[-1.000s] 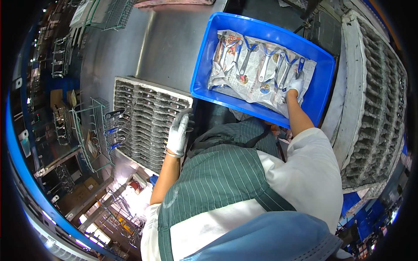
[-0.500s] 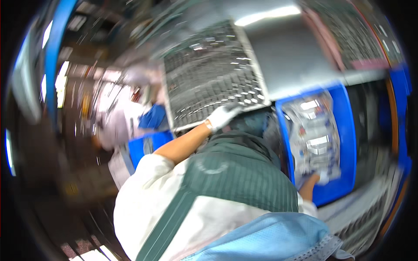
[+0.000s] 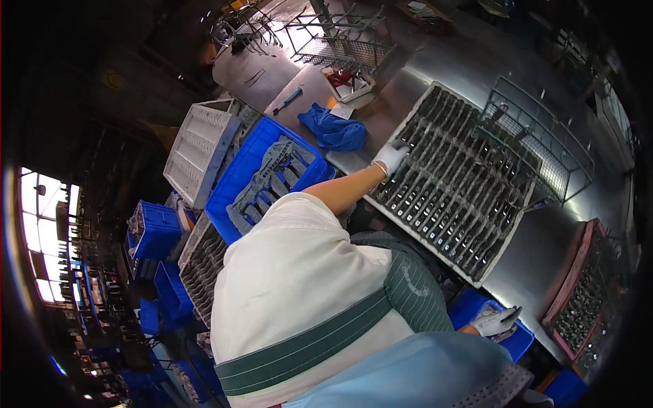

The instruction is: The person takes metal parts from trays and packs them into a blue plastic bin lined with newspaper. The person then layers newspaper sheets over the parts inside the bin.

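Observation:
My left hand (image 3: 391, 157), in a white glove, lies at the left rim of a large pale tray (image 3: 478, 281). Its fingers look curled, and whatever they may hold is hidden. Rows of slim dark metal pieces (image 3: 445, 194) with shiny ends fill this tray. Lower right, my right hand (image 3: 493, 322) is over a blue bin (image 3: 522, 340). That glove is white with dark fingertips, and its fingers stretch out apart with nothing plainly between them. A clear plastic bag or wrap seems to show under the right hand.
A green wire rack (image 3: 537, 136) stands across the tray's far right corner. Left of the tray are a blue cloth (image 3: 333, 128), another blue bin (image 3: 235, 178) with wrapped pieces, and a white slotted tray (image 3: 201, 153). A pink-edged tray (image 3: 571, 285) sits at the right.
My view has swung left, so the tray and right-hand bin now appear farther right. My right hand has risen from down in the bin; my left stays by the tray's rim.

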